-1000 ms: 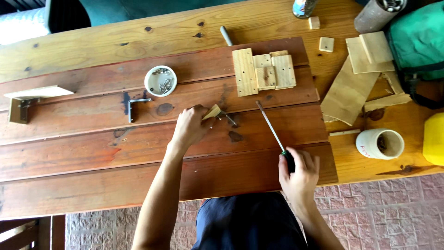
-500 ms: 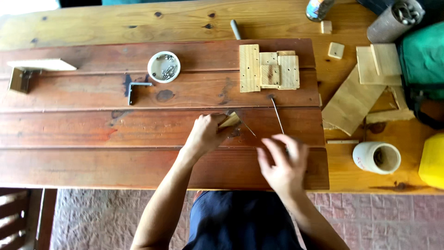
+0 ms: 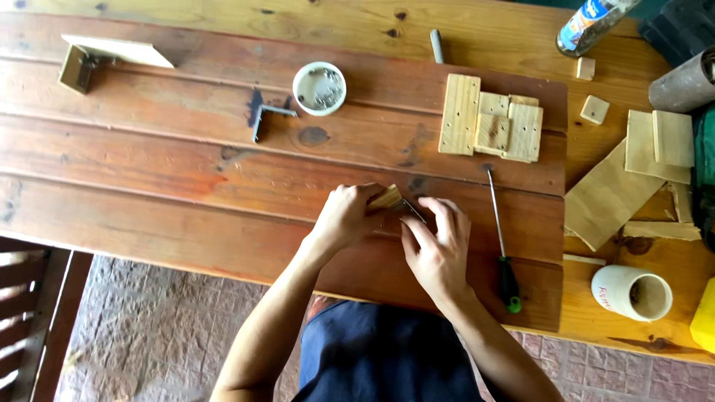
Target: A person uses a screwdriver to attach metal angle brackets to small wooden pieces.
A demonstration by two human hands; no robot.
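A long wooden worktop (image 3: 149, 30) of pale, knotty planks runs across the upper part of the view, its near edge falling away towards the bottom right corner. On it lies a wide panel of darker, reddish-brown boards (image 3: 149, 171), grooved lengthwise and stained in places, reaching from the left edge almost to the right end. Below the near edge the floor (image 3: 156, 327) shows, paved with irregular grey-pink stone tiles with pale joints. At the lower left corner stands slatted wooden furniture (image 3: 26, 313), dark brown, only partly seen. The light is soft, even daylight, casting faint shadows on the wood.
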